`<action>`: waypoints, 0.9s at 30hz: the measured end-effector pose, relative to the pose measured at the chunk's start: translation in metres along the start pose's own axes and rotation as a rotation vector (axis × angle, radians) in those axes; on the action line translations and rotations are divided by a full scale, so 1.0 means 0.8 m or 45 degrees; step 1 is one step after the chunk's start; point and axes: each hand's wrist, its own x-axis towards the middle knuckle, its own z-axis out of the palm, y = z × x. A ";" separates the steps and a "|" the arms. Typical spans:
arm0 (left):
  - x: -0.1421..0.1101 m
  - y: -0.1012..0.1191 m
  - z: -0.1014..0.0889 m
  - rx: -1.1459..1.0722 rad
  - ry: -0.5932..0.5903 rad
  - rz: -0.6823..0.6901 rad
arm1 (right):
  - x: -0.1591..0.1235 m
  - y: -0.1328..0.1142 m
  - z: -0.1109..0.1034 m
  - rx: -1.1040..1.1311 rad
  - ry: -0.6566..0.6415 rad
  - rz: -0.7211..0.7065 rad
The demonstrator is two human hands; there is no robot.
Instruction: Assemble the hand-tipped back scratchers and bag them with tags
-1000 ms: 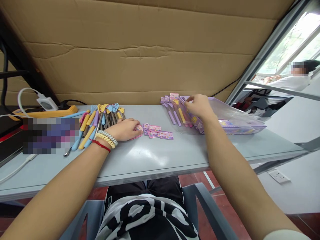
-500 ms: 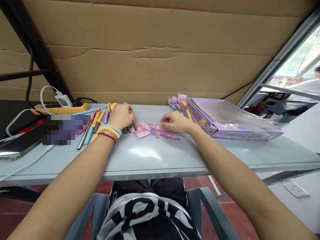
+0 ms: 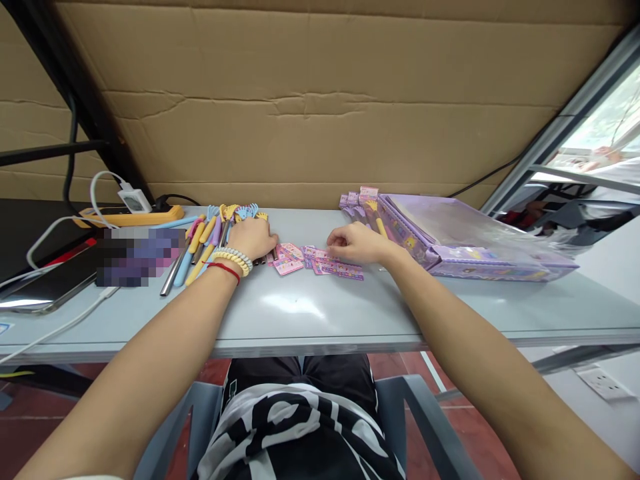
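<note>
My left hand (image 3: 251,238) is curled over a pile of back scratchers with coloured hand-shaped heads and metal rods. Its fingers close around a rod, though the fingertips are partly hidden. More back scratchers (image 3: 196,248) with blue, yellow and purple handles lie left of it. Pink printed cards (image 3: 289,260) lie flat on the table between my hands. My right hand (image 3: 356,243) is at the purple printed cards (image 3: 336,268), thumb and fingers drawn together; whether a card is in them is hidden.
A purple display box (image 3: 500,267) with clear film stands at the right. Beside it are several back scratchers with cards (image 3: 367,200). At the left lie a phone (image 3: 55,283), white cables and a yellow power strip (image 3: 170,213). Cardboard (image 3: 310,147) closes off the back of the table (image 3: 300,327).
The view has shifted slightly, moving everything a little to the right. Both hands stay at nearly the same places over the back scratchers and the purple cards.
</note>
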 end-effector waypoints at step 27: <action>-0.006 0.013 -0.001 0.050 0.108 -0.046 | 0.001 0.002 0.001 -0.005 0.022 -0.003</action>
